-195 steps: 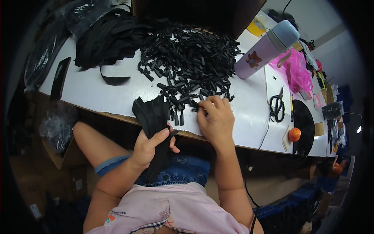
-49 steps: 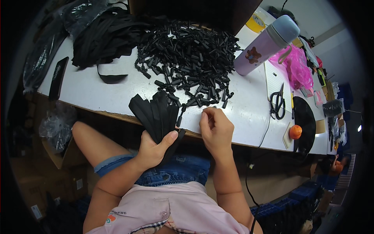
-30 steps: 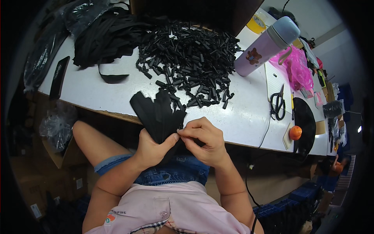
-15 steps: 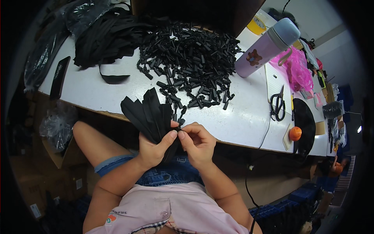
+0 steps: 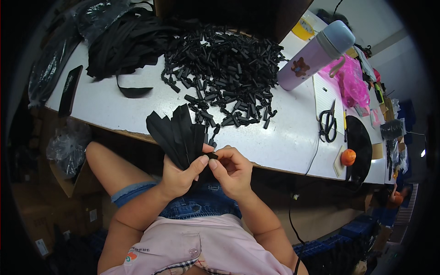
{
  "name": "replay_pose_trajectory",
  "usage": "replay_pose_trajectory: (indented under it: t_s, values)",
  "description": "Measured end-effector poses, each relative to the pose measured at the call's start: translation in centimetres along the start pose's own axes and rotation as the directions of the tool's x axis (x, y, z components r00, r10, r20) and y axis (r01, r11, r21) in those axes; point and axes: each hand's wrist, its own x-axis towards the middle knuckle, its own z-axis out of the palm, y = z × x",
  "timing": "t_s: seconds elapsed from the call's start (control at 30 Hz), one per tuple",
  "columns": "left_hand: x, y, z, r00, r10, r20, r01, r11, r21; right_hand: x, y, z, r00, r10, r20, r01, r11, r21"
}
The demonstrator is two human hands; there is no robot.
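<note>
My left hand (image 5: pixel 182 176) is closed round a fanned bundle of black fabric strips (image 5: pixel 176 133), just off the table's near edge. Against the tip of one strip (image 5: pixel 212 156), my right hand (image 5: pixel 233 172) pinches with thumb and forefinger, close by my left thumb. A short chain of small black plastic pieces (image 5: pixel 212 137) reaches from the table to my fingers; whether it is joined to the strip I cannot tell. Beyond lies a large heap of the same black plastic pieces (image 5: pixel 224 68).
A pile of black strips (image 5: pixel 123 46) lies far left, near a flat black case (image 5: pixel 70 91). To the right stand a lilac bottle (image 5: pixel 307 62), black scissors (image 5: pixel 327 123), a pink plastic bag (image 5: pixel 350 85) and an orange round fruit-like thing (image 5: pixel 348 157). A cable (image 5: pixel 313 158) crosses the table's front edge.
The strip bundle in my left hand has shifted slightly right. A strip's end now shows between my fingertips, and my right hand has moved slightly.
</note>
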Motion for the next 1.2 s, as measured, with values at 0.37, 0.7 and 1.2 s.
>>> replay_pose_trajectory:
  t_s: [0.37, 0.7, 1.2]
  values:
    - [0.1, 0.7, -0.6, 0.991, -0.034, 0.132, 0.026, 0.998, 0.061, -0.4, -0.1, -0.6, 0.966, 0.237, 0.105, -0.258, 0.920, 0.296]
    - [-0.1, -0.1, -0.9, 0.999, 0.039, 0.021, -0.041, 0.997, 0.059, 0.7, -1.1, -0.8, 0.974, 0.018, 0.224, 0.038, 0.969, -0.245]
    - [1.0, -1.0, -1.0, 0.998, 0.021, 0.059, -0.010, 0.984, -0.177, 1.3, -3.5, -2.0, 0.916, -0.079, 0.394, 0.065, 0.997, 0.047]
